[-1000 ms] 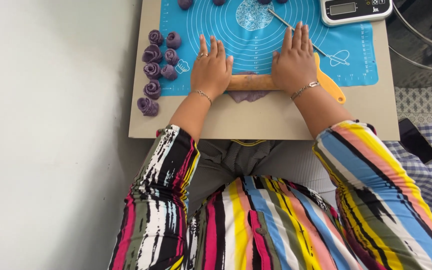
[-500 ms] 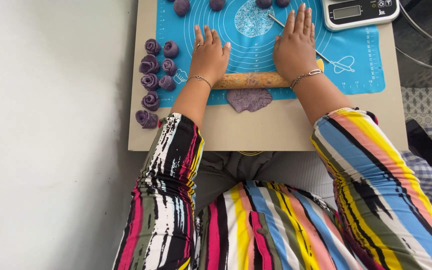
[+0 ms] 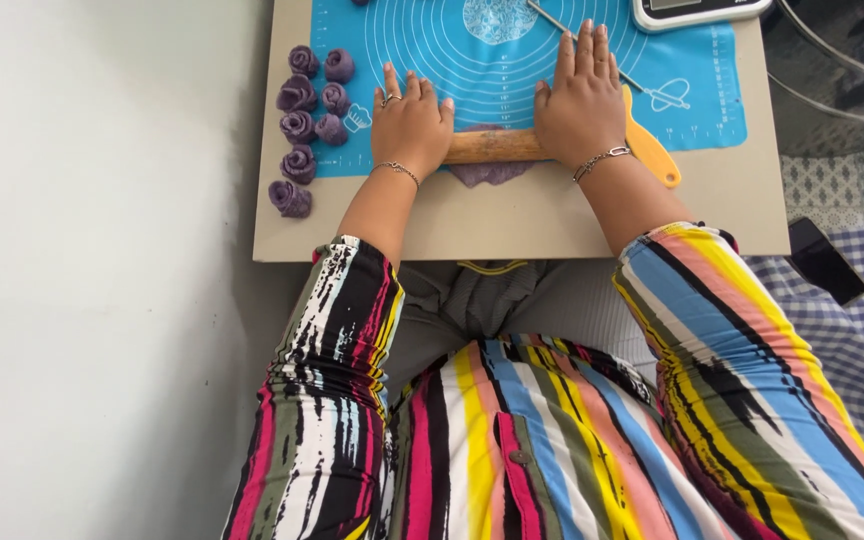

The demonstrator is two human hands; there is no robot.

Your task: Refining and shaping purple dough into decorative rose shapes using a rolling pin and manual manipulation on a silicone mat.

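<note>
Flattened purple dough [image 3: 492, 172] under wooden rolling pin [image 3: 495, 146], pin pressed by left hand [image 3: 411, 125] and right hand [image 3: 582, 100], palms flat, fingers extended, slightly apart.

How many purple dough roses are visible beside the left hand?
7 purple dough roses, in a cluster at the mat's left edge. An eighth lies lower, on the board. More may be hidden above the frame.

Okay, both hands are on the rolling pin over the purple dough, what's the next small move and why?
Probably push the wooden rolling pin forward, away from the body. The left hand and right hand lie flat on its ends, and the purple dough shows mostly on the near side, so its far part likely still needs flattening on the blue mat.
</note>
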